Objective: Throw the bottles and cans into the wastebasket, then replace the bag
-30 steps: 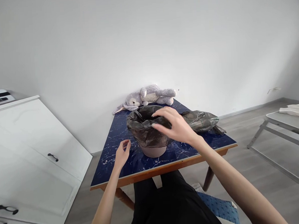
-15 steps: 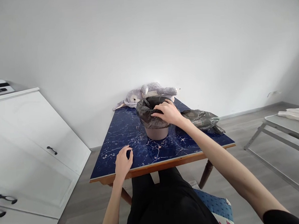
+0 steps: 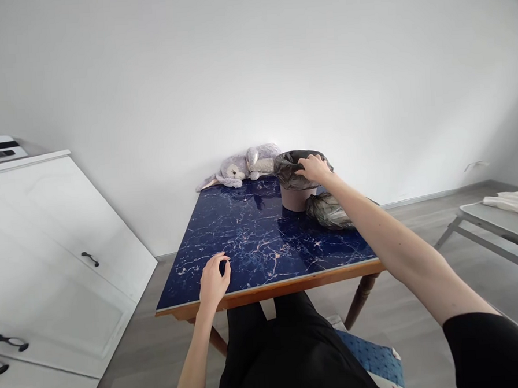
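A small pinkish bin (image 3: pixel 297 198) lined with a dark plastic bag (image 3: pixel 289 172) stands at the far right of the blue marbled table (image 3: pixel 253 246). My right hand (image 3: pixel 313 168) reaches out and grips the bin's bagged rim, fingers curled over it. A second crumpled dark bag (image 3: pixel 328 211) lies on the table just right of the bin, partly behind my forearm. My left hand (image 3: pixel 214 279) rests on the table's near edge, fingers loosely curled, holding nothing I can see.
A grey plush toy (image 3: pixel 245 166) lies at the table's far edge against the white wall. A white cabinet (image 3: pixel 49 257) stands on the left. A grey metal-framed table (image 3: pixel 495 228) with white cloth (image 3: pixel 513 201) is at right. A blue-cushioned seat (image 3: pixel 374 356) is below me.
My right hand has pushed the lined bin from the table's near middle to the far right, beside the crumpled bag. My left hand dropped to the near edge and stayed.
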A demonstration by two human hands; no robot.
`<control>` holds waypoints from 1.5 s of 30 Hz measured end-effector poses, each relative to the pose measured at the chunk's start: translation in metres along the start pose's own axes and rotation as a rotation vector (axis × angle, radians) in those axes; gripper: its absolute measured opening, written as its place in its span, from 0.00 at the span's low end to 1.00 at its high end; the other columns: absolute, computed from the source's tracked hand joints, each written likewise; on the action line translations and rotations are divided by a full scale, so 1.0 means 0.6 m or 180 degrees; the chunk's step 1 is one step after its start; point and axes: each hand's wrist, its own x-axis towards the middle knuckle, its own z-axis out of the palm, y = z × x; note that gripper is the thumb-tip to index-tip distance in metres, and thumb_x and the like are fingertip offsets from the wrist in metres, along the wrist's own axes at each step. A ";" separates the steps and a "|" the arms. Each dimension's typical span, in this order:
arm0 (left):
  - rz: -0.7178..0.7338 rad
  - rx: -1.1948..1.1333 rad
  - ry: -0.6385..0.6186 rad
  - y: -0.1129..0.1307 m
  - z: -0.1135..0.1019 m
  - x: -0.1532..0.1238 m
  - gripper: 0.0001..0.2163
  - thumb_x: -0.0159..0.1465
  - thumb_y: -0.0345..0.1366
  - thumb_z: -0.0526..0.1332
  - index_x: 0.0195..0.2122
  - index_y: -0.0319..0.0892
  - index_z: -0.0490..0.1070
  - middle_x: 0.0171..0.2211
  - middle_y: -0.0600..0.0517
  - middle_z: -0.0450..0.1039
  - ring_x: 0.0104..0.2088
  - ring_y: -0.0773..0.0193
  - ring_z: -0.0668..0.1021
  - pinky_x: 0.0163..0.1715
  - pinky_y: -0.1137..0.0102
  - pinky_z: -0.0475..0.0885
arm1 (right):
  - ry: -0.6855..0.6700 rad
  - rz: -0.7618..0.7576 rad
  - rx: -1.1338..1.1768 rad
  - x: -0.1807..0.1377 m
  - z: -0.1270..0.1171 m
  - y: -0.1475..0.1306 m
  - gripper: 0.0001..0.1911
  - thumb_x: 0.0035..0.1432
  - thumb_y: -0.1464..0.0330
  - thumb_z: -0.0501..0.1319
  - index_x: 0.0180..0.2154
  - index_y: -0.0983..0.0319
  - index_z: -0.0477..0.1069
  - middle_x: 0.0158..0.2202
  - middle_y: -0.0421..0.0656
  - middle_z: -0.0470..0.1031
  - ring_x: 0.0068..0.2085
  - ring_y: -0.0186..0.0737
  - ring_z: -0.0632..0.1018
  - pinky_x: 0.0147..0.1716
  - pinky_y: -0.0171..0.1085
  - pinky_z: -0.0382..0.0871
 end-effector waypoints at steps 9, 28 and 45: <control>-0.0079 0.0004 -0.0032 0.004 0.003 -0.002 0.11 0.75 0.40 0.57 0.50 0.45 0.77 0.63 0.43 0.78 0.64 0.48 0.78 0.65 0.48 0.72 | 0.0315 -0.0950 0.0533 -0.166 0.014 -0.079 0.27 0.75 0.67 0.54 0.71 0.66 0.62 0.77 0.61 0.53 0.80 0.63 0.47 0.75 0.70 0.42; -0.0371 0.0187 0.0435 0.023 0.005 -0.018 0.13 0.75 0.46 0.64 0.51 0.42 0.77 0.48 0.47 0.81 0.47 0.57 0.83 0.52 0.55 0.79 | -0.0449 -0.0611 0.1116 -0.449 0.198 -0.108 0.28 0.77 0.55 0.59 0.71 0.60 0.66 0.75 0.54 0.63 0.75 0.58 0.64 0.73 0.65 0.57; -0.0249 0.0213 0.0585 0.001 0.003 -0.018 0.12 0.75 0.45 0.64 0.50 0.41 0.77 0.47 0.47 0.81 0.47 0.57 0.83 0.50 0.57 0.80 | -0.0205 -0.0581 0.1182 -0.446 0.208 -0.119 0.24 0.74 0.58 0.65 0.65 0.59 0.72 0.70 0.52 0.70 0.69 0.57 0.72 0.68 0.64 0.66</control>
